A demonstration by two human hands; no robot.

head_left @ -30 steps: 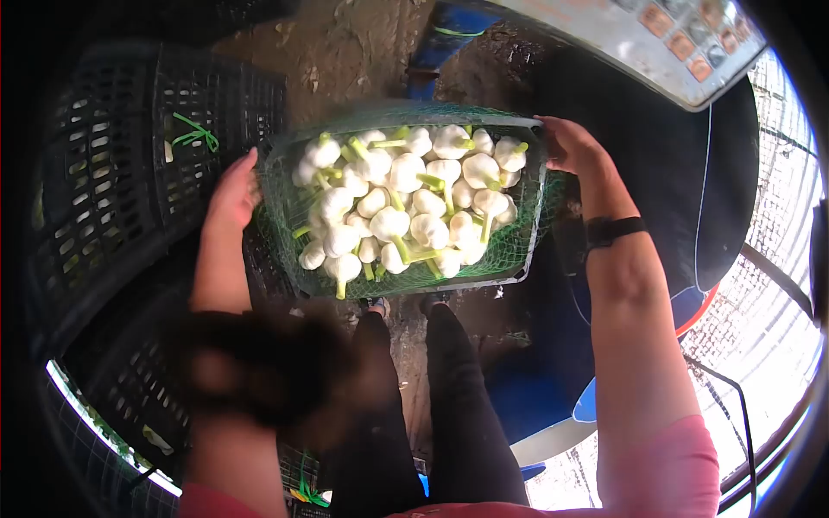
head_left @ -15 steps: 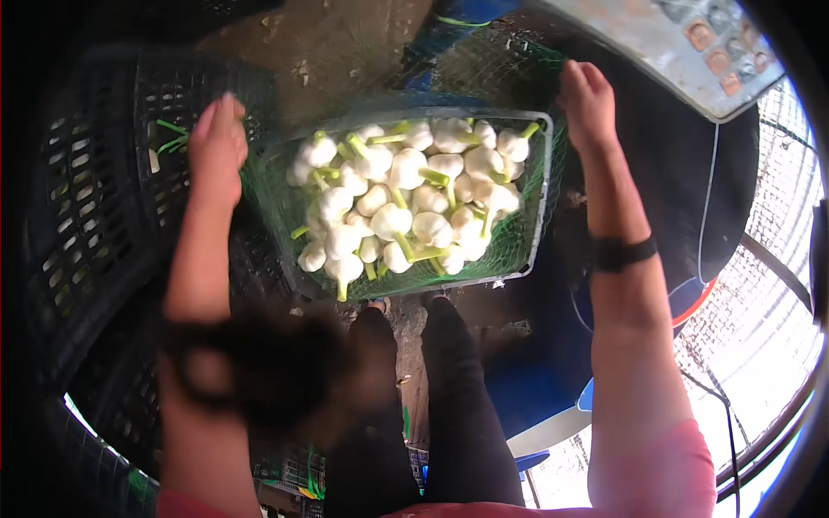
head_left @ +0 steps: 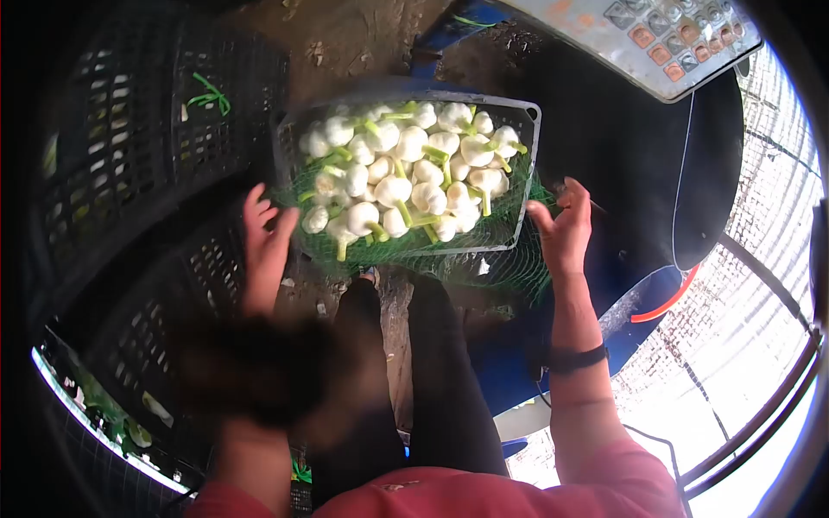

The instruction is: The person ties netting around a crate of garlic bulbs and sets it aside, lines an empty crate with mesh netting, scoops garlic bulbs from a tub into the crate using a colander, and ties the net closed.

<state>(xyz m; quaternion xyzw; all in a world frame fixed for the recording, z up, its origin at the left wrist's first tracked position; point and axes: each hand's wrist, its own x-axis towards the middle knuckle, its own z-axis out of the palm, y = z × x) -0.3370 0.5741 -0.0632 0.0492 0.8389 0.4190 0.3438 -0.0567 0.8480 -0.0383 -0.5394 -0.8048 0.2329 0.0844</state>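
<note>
White garlic bulbs point(head_left: 429, 198) with short green stems fill a grey-rimmed crate point(head_left: 529, 186) in front of me. Green netting point(head_left: 509, 263) lies along the crate's near side and spreads out past its right near corner. My left hand point(head_left: 268, 237) is by the crate's left near corner, fingers spread, with nothing visible in it. On the opposite side, my right hand point(head_left: 566, 229) is just beyond the right rim beside the netting, thumb and fingers apart. Whether either hand touches the net is hard to make out.
Black perforated crates point(head_left: 220, 129) are stacked on the left, one with a green tie point(head_left: 210, 95) on it. At the upper right is a metal scale with a keypad point(head_left: 669, 39). A dark round-edged surface point(head_left: 639, 155) stands on the right. A dark blur covers the lower left.
Both hands have come back from the crate's far corners toward me and opened. The netting, earlier drawn up at the far side, now lies at the near side. The view has shifted slightly.
</note>
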